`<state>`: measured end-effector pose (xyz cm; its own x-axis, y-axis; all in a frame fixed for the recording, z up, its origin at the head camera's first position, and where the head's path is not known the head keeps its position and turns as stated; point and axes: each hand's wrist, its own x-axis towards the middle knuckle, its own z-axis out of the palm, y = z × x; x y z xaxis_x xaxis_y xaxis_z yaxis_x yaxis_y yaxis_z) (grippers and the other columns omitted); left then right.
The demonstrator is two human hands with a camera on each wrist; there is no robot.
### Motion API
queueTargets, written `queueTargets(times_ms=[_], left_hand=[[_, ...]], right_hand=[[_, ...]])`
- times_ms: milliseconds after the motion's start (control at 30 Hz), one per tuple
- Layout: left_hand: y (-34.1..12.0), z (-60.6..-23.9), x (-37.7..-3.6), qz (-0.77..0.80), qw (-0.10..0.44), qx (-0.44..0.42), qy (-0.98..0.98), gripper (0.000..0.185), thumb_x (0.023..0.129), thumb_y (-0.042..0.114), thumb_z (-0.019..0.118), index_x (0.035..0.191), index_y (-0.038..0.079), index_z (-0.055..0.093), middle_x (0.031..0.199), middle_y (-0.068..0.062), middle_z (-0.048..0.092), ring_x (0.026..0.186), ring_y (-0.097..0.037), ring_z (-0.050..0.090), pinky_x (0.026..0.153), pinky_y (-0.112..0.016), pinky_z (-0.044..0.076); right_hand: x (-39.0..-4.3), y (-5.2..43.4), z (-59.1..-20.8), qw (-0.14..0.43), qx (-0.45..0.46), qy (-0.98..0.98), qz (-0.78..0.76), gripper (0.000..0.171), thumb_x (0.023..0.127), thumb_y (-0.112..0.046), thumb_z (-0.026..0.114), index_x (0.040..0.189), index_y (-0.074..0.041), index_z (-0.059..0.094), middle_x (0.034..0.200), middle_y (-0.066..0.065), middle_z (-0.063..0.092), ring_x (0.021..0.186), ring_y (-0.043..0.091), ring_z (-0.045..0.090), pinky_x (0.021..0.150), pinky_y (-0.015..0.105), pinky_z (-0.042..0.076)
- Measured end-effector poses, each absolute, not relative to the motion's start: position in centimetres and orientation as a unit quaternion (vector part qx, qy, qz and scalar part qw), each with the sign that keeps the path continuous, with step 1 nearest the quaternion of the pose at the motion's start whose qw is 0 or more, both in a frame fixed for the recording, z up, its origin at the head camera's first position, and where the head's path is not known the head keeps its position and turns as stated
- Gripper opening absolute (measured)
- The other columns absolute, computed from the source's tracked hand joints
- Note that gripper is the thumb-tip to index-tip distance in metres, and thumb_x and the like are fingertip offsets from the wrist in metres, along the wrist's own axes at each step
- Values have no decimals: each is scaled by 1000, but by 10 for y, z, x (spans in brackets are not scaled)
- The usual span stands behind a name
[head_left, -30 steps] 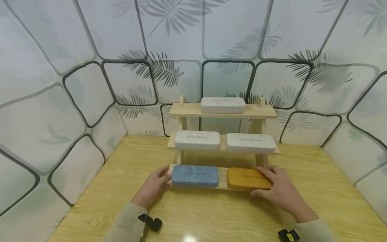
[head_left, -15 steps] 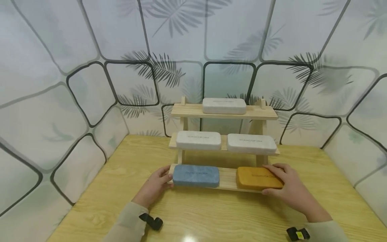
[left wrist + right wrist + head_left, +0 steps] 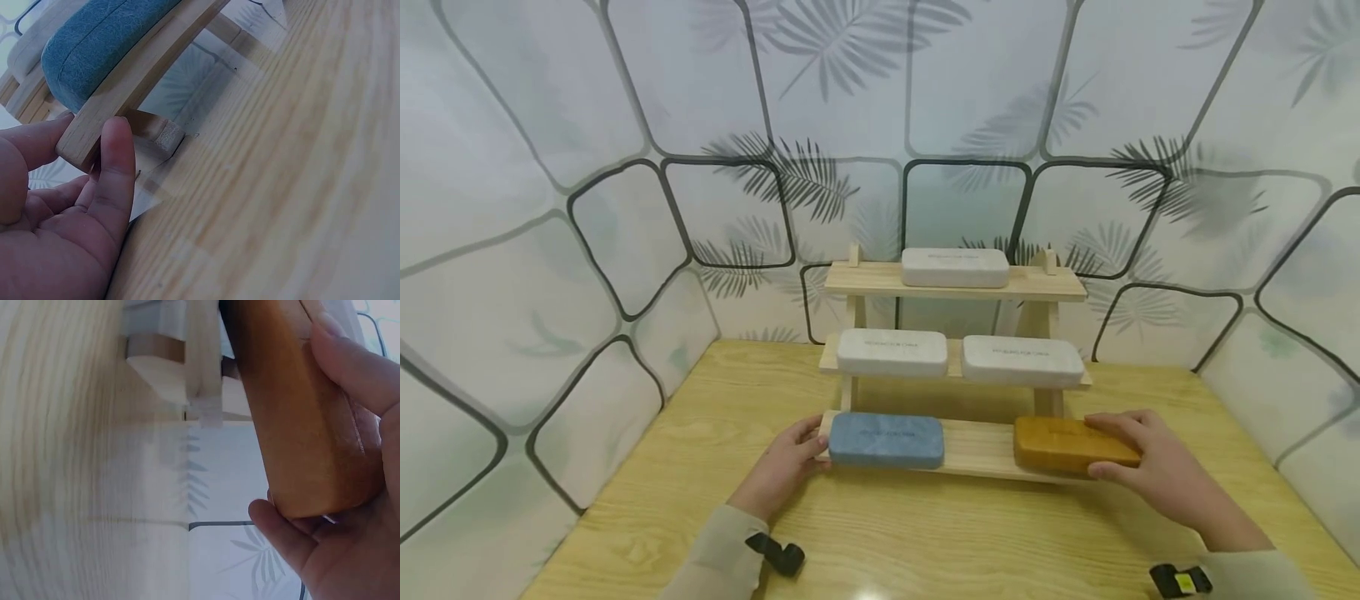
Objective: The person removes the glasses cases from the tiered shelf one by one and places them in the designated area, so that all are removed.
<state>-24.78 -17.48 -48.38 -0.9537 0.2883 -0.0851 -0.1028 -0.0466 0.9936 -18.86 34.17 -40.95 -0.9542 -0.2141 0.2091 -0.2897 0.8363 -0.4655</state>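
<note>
On the lowest board (image 3: pixel 977 447) of a three-tier wooden stand lie two glasses cases. The blue case (image 3: pixel 886 440) sits at its left. My right hand (image 3: pixel 1157 471) grips the right end of the orange case (image 3: pixel 1063 444), which juts past the board's right end. In the right wrist view, thumb and fingers wrap round the orange case (image 3: pixel 300 419). My left hand (image 3: pixel 784 467) holds the left end of the lowest board beside the blue case. The left wrist view shows the board end (image 3: pixel 84 134) pinched between thumb and fingers, with the blue case (image 3: pixel 103 53) just above.
Two white cases, one left (image 3: pixel 892 352) and one right (image 3: pixel 1022 360), lie on the middle board. A third white case (image 3: pixel 955 267) lies on the top board (image 3: pixel 865 277). The stand is on a wood-grain table (image 3: pixel 700 433) before a leaf-patterned backdrop (image 3: pixel 850 100).
My right hand has slid the orange case to the right along the lowest board, widening the gap to the blue case. My left hand keeps its hold on the board end.
</note>
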Motion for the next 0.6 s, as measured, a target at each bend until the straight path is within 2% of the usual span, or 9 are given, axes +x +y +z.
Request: queueTargets(times_ms=[167, 367, 600], left_hand=[[-174, -484, -246, 721, 132, 69, 677, 57, 107, 15, 53, 155, -3, 28, 137, -24, 52, 110, -23, 60, 89, -36, 56], [-173, -483, -246, 719, 126, 71, 680, 58, 106, 13, 53, 154, -7, 28, 140, -27, 50, 110, -22, 61, 89, -35, 56], [-174, -481, -244, 717, 133, 72, 681, 59, 108, 15, 52, 156, -4, 25, 143, -26, 49, 113, -24, 61, 91, -38, 55]], right_hand=[[-187, 345, -410, 64, 144, -958, 240, 79, 87, -47, 77, 148, -6, 50, 125, 19, 47, 106, 38, 54, 83, 60, 49], [-182, 354, -410, 71, 164, -961, 213, 79, 90, -38, 77, 150, 2, 45, 129, 21, 41, 106, 38, 53, 81, 57, 49], [-179, 378, -406, 79, 148, -964, 208, 84, 89, -35, 79, 152, 3, 40, 129, 25, 39, 103, 41, 53, 76, 56, 49]])
